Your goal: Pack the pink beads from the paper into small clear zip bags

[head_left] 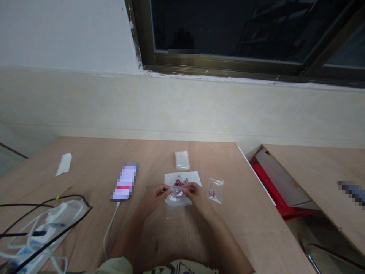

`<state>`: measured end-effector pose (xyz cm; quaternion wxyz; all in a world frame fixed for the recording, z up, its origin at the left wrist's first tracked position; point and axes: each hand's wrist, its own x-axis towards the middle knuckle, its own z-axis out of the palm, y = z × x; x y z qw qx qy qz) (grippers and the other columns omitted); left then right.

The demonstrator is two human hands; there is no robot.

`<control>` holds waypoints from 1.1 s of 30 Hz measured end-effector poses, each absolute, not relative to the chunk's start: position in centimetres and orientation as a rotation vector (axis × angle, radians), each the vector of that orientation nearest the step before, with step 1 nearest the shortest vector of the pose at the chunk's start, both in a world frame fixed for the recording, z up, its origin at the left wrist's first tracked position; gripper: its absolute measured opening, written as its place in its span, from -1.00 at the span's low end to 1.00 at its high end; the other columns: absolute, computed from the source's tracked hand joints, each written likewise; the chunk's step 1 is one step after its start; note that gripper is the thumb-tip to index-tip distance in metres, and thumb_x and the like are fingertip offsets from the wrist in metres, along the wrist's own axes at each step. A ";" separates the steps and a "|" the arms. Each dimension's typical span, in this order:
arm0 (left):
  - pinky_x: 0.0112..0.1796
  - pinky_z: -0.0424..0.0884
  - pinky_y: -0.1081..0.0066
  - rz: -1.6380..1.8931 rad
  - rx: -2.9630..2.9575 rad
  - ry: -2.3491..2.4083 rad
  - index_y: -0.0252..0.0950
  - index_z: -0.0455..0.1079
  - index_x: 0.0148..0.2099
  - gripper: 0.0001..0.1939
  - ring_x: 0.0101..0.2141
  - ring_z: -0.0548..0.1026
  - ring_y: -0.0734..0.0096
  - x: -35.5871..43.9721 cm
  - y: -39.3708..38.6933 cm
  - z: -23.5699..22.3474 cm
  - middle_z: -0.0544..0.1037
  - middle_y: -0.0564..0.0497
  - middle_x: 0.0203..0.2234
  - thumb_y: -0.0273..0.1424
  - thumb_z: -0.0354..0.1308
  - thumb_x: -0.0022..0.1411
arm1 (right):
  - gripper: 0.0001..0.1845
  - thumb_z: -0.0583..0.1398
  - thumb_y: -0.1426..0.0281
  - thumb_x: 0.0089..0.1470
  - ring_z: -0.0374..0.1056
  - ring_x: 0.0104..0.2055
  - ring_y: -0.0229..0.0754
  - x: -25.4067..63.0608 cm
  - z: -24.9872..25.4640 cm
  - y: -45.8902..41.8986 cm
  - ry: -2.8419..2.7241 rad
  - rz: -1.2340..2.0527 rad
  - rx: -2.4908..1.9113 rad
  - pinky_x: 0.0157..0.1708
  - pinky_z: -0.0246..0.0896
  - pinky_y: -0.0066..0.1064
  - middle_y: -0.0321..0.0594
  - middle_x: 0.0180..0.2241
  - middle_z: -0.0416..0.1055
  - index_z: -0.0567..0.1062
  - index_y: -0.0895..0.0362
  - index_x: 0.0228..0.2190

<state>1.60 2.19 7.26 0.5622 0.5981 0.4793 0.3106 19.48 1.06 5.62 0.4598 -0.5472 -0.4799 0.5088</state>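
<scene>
My left hand point(162, 193) and my right hand point(191, 190) each pinch a top corner of a small clear plastic bag point(176, 196). The bag hangs over the near part of a white sheet of paper point(195, 177). On the paper, just beyond my fingertips, lies a loose pile of small dark red and pink pieces point(179, 182), too small to name. To the right of my right hand lies a second clear bag point(218, 186) with several pink pieces inside. A stack of clear bags point(182, 160) rests beyond the paper.
A phone point(124, 182) with a white cable lies to the left. Farther left are a power strip point(61, 219) with tangled cords and a white paper scrap point(64, 163). The table's right edge borders a gap with a red chair point(273, 194).
</scene>
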 end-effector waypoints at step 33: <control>-0.38 0.25 0.47 0.842 1.456 1.148 -0.33 0.33 -0.51 -0.78 -0.46 0.36 0.43 1.7 2.2 7.9 0.41 0.07 -0.59 -0.28 0.05 0.04 | -0.64 0.18 0.10 -0.24 0.16 -0.54 -0.30 18.6 6.5 0.9 -1.108 1.448 -1.150 -0.49 0.04 -0.47 -0.31 -0.61 0.29 0.35 0.17 -0.61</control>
